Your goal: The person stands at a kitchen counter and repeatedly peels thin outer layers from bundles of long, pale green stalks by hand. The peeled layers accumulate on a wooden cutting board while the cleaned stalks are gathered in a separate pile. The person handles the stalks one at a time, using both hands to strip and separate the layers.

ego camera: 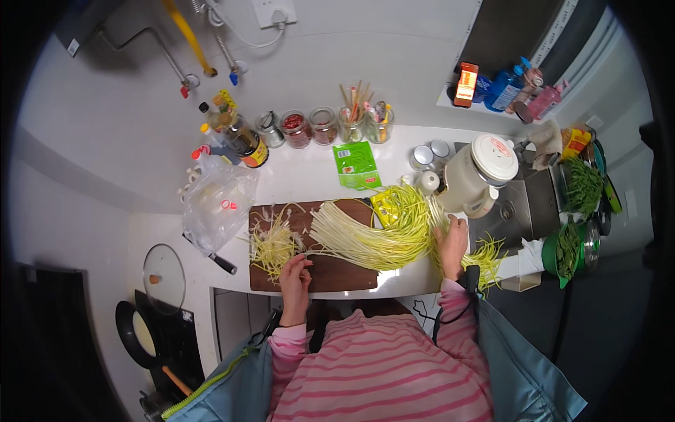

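Note:
A thick bundle of yellow chives (364,237) curves across a dark wooden cutting board (337,279), pale ends to the left. My left hand (294,285) is over the board's front, with a thin pale stalk pinched at its fingertips. Just left of those fingers lies a loose heap of peeled skins and trimmings (271,245). My right hand (452,248) is on the counter side, over more chives (485,258) that run toward the sink; its fingers are curled, and their grip is partly hidden. A yellow packet (386,207) lies under the chives.
A white lidded pitcher (464,179) stands by the sink (532,205). Behind the board are a green pouch (357,166), glass jars (296,129) and sauce bottles (245,140). A black-handled knife (223,264) pokes from under a plastic bag (221,205). At left is a frying pan (134,335).

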`<action>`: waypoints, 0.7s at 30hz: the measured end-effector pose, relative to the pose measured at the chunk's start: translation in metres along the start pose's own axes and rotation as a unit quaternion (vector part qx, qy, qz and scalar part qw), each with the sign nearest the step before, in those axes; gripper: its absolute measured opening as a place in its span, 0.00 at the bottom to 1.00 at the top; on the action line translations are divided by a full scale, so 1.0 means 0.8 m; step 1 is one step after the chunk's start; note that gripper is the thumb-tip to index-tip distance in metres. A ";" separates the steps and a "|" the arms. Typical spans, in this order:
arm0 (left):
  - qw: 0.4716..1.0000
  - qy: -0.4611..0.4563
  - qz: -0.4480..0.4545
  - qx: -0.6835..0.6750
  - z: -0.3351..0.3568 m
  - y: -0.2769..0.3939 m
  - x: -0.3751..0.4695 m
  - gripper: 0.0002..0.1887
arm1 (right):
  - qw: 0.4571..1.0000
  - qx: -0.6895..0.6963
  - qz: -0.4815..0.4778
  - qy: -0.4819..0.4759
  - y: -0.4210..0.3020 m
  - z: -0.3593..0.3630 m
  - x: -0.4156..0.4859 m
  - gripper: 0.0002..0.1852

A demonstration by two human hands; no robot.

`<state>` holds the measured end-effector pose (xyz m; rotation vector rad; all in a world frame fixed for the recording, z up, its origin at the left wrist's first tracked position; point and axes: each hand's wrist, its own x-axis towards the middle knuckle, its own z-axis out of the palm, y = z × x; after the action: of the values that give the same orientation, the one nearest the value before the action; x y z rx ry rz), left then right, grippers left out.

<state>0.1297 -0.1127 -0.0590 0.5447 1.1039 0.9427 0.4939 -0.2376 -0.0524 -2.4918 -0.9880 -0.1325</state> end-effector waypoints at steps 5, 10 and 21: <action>1.000 0.022 -0.008 -0.009 -0.015 -0.004 0.004 0.08 | 0.977 0.174 -0.121 -0.003 -0.070 0.016 -0.011 0.07; 1.000 0.012 -0.009 0.006 -0.030 -0.016 0.002 0.10 | 0.939 0.221 -0.221 -0.146 -0.156 0.058 -0.078 0.06; 0.981 -0.048 -0.184 0.031 -0.052 -0.061 0.048 0.24 | 0.947 0.016 -0.279 -0.159 -0.192 0.113 -0.141 0.24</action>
<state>0.1147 -0.1079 -0.1321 0.4138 1.1023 0.5555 0.3010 -0.1693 -0.1037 -2.1734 -1.7964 0.1155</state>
